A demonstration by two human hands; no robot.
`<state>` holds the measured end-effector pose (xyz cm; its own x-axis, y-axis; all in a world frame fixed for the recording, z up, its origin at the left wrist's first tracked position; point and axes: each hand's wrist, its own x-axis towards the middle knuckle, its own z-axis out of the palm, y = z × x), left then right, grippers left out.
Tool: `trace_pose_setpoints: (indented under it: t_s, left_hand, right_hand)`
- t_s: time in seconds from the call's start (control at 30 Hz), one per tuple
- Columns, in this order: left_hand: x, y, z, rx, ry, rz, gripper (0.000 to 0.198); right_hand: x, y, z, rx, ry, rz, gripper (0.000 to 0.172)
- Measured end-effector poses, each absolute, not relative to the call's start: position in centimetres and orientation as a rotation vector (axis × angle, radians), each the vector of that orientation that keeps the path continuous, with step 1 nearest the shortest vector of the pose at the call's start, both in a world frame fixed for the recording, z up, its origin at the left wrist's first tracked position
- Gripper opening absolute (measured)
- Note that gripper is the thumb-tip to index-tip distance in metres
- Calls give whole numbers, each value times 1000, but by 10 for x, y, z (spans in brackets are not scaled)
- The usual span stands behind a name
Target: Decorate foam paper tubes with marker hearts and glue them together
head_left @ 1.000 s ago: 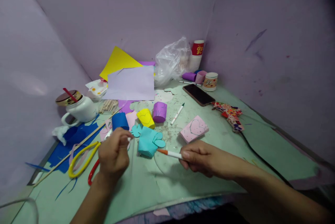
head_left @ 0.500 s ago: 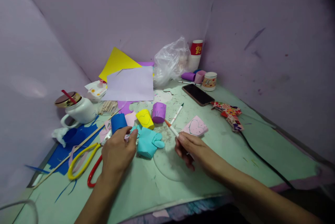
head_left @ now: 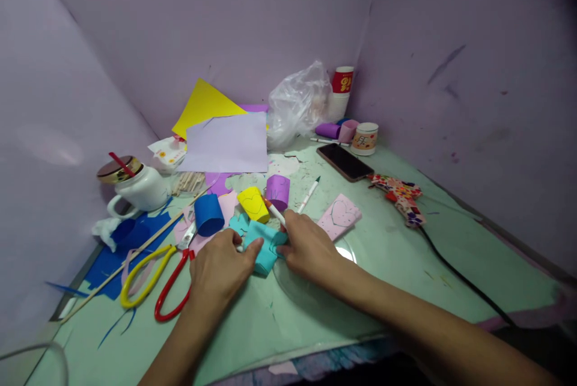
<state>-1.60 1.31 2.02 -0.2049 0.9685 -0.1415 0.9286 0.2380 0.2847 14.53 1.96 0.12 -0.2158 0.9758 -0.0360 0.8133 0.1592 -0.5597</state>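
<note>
Shifted the right hand [head_left: 306, 248] leftward since the earlier frame, onto the flaps of the turquoise rolled-paper piece [head_left: 261, 257] at the near middle of the pale green table [head_left: 252, 326], clamped round a slim white marker with an orange tip [head_left: 276, 213], likely angled away to free the fingertips. Set the left hand [head_left: 223, 260] at the piece's left side, with the thumb on the paper, presumably to steady it; cannot tell whether closed round it. Can make out a white ceramic mug [head_left: 146, 189] under a gold lid [head_left: 115, 174] at the left, and, at the far side, a clear plastic bag [head_left: 295, 109] with indistinct contents
</note>
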Motion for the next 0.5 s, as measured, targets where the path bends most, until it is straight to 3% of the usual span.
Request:
trace_pose_setpoints:
  t_s: [0.17, 0.37, 0.5]
  left_hand:
    - [-18, 13, 15, 1828, 2104, 236, 30]
    - [-32, 18, 11, 1708, 2026, 703, 23]
    - [-31, 19, 9, 1409, 1703, 982, 25]
  right_hand:
    - [145, 20, -5, -1669, -2079, 694, 26]
    - [162, 26, -2, -1414, -1870, 790, 18]
    - [173, 30, 19, -1216, -1812, 848, 23]
